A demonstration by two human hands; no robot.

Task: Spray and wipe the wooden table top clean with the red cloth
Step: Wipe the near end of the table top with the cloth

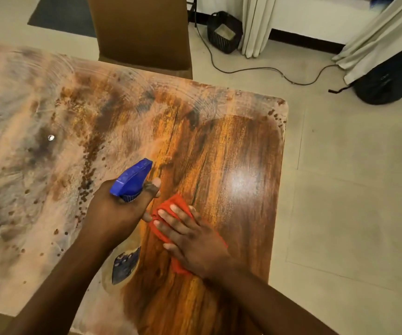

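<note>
The wooden table top [238, 151] fills the left and middle of the head view. Its right part shows glossy brown wood, while the left and far parts carry a pale smeared film with brown specks. My left hand [117, 213] grips a spray bottle with a blue trigger head [132, 177], held above the table with the nozzle pointing away from me. The bottle's body is hidden under that hand. My right hand [195, 240] lies flat with fingers spread, pressing the red cloth [174, 204] onto the wood just right of the bottle.
A brown chair [142, 32] stands at the table's far side. On the tiled floor beyond lie a black cable [255, 68], a dark basket [224, 32], pale curtains [258, 22] and a black bag [393, 76]. The table's right edge [282, 165] meets the tiled floor.
</note>
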